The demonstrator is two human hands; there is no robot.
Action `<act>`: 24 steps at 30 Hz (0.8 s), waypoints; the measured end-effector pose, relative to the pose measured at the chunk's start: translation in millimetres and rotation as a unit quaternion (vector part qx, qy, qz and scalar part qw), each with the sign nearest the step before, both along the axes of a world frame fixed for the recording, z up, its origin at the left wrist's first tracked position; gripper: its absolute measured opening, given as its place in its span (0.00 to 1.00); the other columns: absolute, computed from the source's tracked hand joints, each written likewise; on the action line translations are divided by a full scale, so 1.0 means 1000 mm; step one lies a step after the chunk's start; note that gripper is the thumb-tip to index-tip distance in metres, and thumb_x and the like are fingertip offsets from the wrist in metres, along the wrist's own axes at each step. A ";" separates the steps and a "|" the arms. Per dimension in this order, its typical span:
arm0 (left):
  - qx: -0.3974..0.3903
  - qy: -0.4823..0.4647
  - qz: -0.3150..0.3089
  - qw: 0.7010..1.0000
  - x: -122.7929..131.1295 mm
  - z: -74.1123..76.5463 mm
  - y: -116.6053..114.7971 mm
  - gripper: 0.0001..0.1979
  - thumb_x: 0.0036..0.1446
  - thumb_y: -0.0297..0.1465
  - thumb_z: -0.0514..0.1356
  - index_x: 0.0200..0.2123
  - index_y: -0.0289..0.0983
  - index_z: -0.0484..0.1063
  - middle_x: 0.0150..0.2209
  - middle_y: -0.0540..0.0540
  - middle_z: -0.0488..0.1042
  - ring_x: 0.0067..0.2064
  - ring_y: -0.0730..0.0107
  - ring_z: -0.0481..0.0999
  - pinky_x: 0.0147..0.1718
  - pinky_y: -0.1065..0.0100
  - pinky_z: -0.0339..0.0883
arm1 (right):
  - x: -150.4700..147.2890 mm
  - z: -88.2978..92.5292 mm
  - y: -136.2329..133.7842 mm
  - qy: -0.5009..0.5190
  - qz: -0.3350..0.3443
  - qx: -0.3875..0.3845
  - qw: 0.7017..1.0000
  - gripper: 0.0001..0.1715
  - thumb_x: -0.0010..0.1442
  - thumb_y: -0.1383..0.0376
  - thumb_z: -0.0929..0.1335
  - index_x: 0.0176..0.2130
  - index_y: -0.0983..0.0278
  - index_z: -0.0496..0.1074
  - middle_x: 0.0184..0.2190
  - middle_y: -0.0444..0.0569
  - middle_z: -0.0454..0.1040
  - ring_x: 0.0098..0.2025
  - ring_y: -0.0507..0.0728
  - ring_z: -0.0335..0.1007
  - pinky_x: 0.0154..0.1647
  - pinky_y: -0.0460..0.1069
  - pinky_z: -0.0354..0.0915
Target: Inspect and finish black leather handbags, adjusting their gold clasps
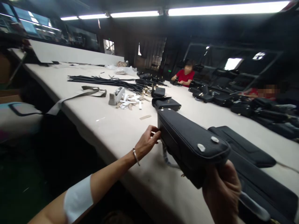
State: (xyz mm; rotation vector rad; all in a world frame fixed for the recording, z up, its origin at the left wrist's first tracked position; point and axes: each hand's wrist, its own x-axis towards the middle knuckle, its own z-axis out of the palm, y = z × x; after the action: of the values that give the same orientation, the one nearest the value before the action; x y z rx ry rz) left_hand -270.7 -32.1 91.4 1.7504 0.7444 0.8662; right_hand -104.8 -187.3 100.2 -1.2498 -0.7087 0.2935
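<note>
A black leather handbag (187,130) is held up over the near edge of the table, its base turned up toward me. Two whitish covered studs show at the near end of that base, and two more sit at the far end. My right hand (223,188) grips the near end from below, with some fingers hidden behind the bag. At the far end, my left hand (149,137) has its thumb and fingertips closed at the bag's lower edge. A wrapped strap or handle (169,160) hangs beneath the bag.
More black bags (261,180) lie at right. Beyond mine sit small black bags (166,103), a grey tape dispenser (116,96), paper scraps (129,101) and a bundle of black straps (105,81). Across the white table (112,124), a person in red (185,76) handles something dark.
</note>
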 end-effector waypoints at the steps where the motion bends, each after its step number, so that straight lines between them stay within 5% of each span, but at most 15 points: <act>1: 0.022 -0.014 0.030 0.999 -0.005 0.005 -0.002 0.17 0.66 0.44 0.50 0.46 0.36 0.62 0.43 0.40 0.73 0.41 0.64 0.76 0.38 0.62 0.74 | 0.004 -0.004 0.000 0.063 0.026 -0.002 0.998 0.17 0.51 0.52 0.74 0.40 0.54 0.74 0.31 0.40 0.77 0.33 0.56 0.73 0.34 0.50 0.71; 5: 0.221 -0.005 0.130 0.967 -0.019 0.014 -0.003 0.12 0.64 0.39 0.56 0.45 0.38 0.68 0.46 0.41 0.72 0.48 0.58 0.73 0.49 0.54 0.69 | 0.030 -0.042 -0.009 0.174 0.117 -0.101 0.973 0.35 0.50 0.49 0.74 0.54 0.53 0.67 0.39 0.44 0.79 0.38 0.59 0.76 0.35 0.51 0.73; 8: 0.334 0.086 0.069 0.936 -0.014 0.003 0.006 0.20 0.62 0.40 0.60 0.55 0.40 0.66 0.59 0.38 0.66 0.62 0.49 0.62 0.61 0.45 0.58 | 0.050 -0.071 -0.020 0.220 0.128 -0.139 0.957 0.48 0.47 0.49 0.76 0.62 0.50 0.58 0.41 0.46 0.78 0.38 0.60 0.77 0.32 0.51 0.73; 10: 0.322 0.166 -0.007 0.932 -0.005 -0.010 0.014 0.25 0.60 0.41 0.62 0.57 0.41 0.65 0.61 0.38 0.65 0.64 0.47 0.60 0.61 0.44 0.58 | 0.062 -0.079 -0.025 0.209 0.131 -0.151 0.957 0.53 0.46 0.48 0.76 0.64 0.52 0.54 0.40 0.46 0.78 0.36 0.59 0.77 0.31 0.52 0.73; 12: 0.286 0.204 -0.049 0.935 0.002 -0.024 0.020 0.24 0.59 0.40 0.63 0.56 0.40 0.66 0.61 0.38 0.66 0.63 0.49 0.63 0.61 0.46 0.61 | 0.070 -0.078 -0.027 0.196 0.132 -0.160 0.958 0.51 0.48 0.45 0.75 0.64 0.55 0.56 0.41 0.49 0.77 0.35 0.60 0.76 0.32 0.53 0.74; 15: 0.270 0.188 -0.064 0.942 0.003 -0.038 0.023 0.22 0.59 0.40 0.63 0.55 0.42 0.68 0.60 0.40 0.66 0.63 0.52 0.64 0.61 0.48 0.62 | 0.075 -0.072 -0.025 0.182 0.099 -0.161 0.965 0.45 0.51 0.42 0.71 0.61 0.55 0.59 0.54 0.53 0.71 0.47 0.63 0.74 0.42 0.56 0.75; 19: 0.280 0.151 -0.079 0.945 -0.005 -0.048 0.021 0.24 0.59 0.40 0.64 0.57 0.43 0.67 0.62 0.40 0.65 0.64 0.54 0.61 0.63 0.48 0.60 | 0.069 -0.070 -0.017 0.060 0.027 -0.175 0.982 0.47 0.51 0.40 0.70 0.63 0.53 0.56 0.64 0.52 0.59 0.64 0.67 0.58 0.62 0.64 0.61; 21: 0.283 0.140 -0.083 0.945 -0.007 -0.051 0.023 0.24 0.60 0.40 0.63 0.58 0.43 0.66 0.62 0.40 0.65 0.65 0.55 0.61 0.63 0.48 0.59 | 0.069 -0.067 -0.011 0.017 0.014 -0.163 0.986 0.46 0.52 0.41 0.70 0.62 0.54 0.58 0.64 0.51 0.60 0.66 0.66 0.55 0.66 0.65 0.55; 24: 0.297 0.130 -0.087 0.942 -0.007 -0.056 0.026 0.24 0.60 0.41 0.62 0.58 0.42 0.66 0.62 0.38 0.64 0.65 0.53 0.61 0.63 0.47 0.60 | 0.075 -0.056 -0.003 0.094 0.050 -0.113 0.988 0.36 0.53 0.43 0.70 0.55 0.54 0.63 0.53 0.48 0.69 0.57 0.62 0.66 0.59 0.61 0.65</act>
State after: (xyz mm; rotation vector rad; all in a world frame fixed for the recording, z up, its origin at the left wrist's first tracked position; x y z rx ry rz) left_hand -277.9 -6.2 35.9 2.4660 0.5069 0.7928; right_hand -29.7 -190.1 43.7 -1.3822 -0.5877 0.5808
